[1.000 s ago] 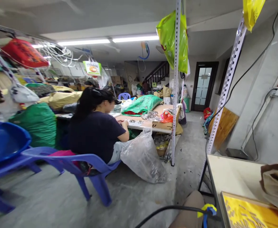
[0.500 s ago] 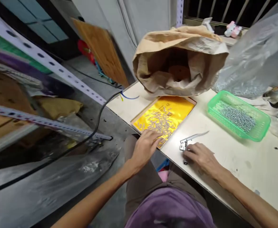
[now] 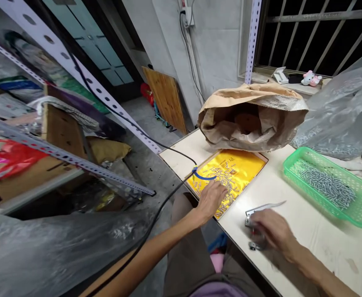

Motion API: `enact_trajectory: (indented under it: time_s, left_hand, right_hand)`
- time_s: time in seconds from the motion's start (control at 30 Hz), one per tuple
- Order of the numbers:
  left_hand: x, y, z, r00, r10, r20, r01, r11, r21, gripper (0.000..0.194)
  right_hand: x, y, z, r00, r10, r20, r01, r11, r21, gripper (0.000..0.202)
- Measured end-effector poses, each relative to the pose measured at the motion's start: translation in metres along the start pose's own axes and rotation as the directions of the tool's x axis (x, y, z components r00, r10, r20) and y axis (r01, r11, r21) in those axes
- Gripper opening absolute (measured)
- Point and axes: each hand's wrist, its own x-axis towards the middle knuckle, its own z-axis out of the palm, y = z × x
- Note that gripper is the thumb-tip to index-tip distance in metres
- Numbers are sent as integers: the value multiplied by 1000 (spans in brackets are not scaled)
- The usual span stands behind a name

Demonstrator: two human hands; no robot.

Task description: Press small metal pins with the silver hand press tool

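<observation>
My left hand (image 3: pixel 211 199) rests on the near side of a pile of small metal screws (image 3: pixel 227 178). Its fingers are bent together; what lies between the fingertips is hidden. The screws are spread over a shiny yellow sheet (image 3: pixel 249 165) with printing on it. My right hand (image 3: pixel 273 227), blurred, curls over a small metal fixture (image 3: pixel 248 218) with a long thin strip pointing right. Whether its fingers pinch anything cannot be seen. A small dark metal piece (image 3: pixel 252 246) lies on the table just below that hand.
A green perforated basket (image 3: pixel 295 173) holding many screws stands at the right. An open brown paper bag (image 3: pixel 251 99) is behind the yellow sheet. At the back right sits a clear plastic bag (image 3: pixel 338 111) with metal pieces. A black cable (image 3: pixel 156 210) crosses in front on the left.
The view has tilted upward and shifted, so the table appears lower and further right. My left hand stays at the screws, and my right hand has moved further over the metal fixture.
</observation>
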Motion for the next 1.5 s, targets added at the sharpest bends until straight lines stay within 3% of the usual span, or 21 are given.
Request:
enact_trajectory:
  time_s: [0.07, 0.17, 0.23, 0.3, 0.37, 0.5, 0.57, 0.67, 0.8, 0.9, 1.0, 1.23, 1.5]
  left_hand:
    - [8, 9, 3, 999, -47, 27, 46, 998, 47, 16]
    - [16, 17, 9, 992, -114, 60, 109, 990, 89, 12]
    - [19, 18, 11, 987, -134, 84, 125, 987, 101, 12]
    - [21, 16, 9, 984, -134, 116, 122, 987, 99, 17]
    - [22, 14, 3, 980, -124, 154, 113, 990, 78, 18]
    - [18, 16, -13, 987, -107, 124, 117, 990, -79, 15]
    - [9, 26, -17, 986, -122, 112, 148, 953, -266, 12]
    - [-12, 49, -12, 951, -166, 262, 291, 772, -565, 9]
    - [-40, 77, 10, 829, -252, 499, 549, 533, -644, 12]
    - [-49, 84, 28, 757, -324, 567, 651, 446, -614, 14]
    - [-53, 84, 38, 718, -335, 610, 695, 399, -598, 15]
    - [-53, 88, 41, 682, -334, 651, 729, 392, -562, 15]
    - [-60, 86, 48, 688, -327, 648, 715, 459, -528, 18]
  right_hand:
    - [4, 12, -31, 966, 136, -221, -169, 976, -138, 19]
    - [1, 44, -81, 847, 269, -457, -469, 783, -408, 18]
    - [-8, 64, -105, 846, 348, -403, -528, 646, -552, 28]
    - [-18, 72, -113, 854, 434, -287, -506, 566, -651, 40]
    - [-28, 65, -106, 877, 430, -214, -449, 574, -685, 43]
    - [-37, 22, -66, 951, 308, 9, -267, 841, -470, 31]
    - [-40, 5, -46, 934, 324, 152, -256, 902, -347, 28]
    - [-48, -5, -25, 871, 398, 287, -308, 899, -312, 26]
    - [-61, -5, -12, 836, 463, 295, -354, 865, -355, 26]
    - [-67, -7, -7, 827, 490, 276, -375, 846, -380, 28]
    - [-69, -11, -4, 828, 502, 250, -394, 838, -377, 26]
    - [-68, -14, -2, 822, 517, 238, -402, 823, -401, 24]
    - [-64, -17, -5, 793, 550, 263, -429, 810, -400, 21]
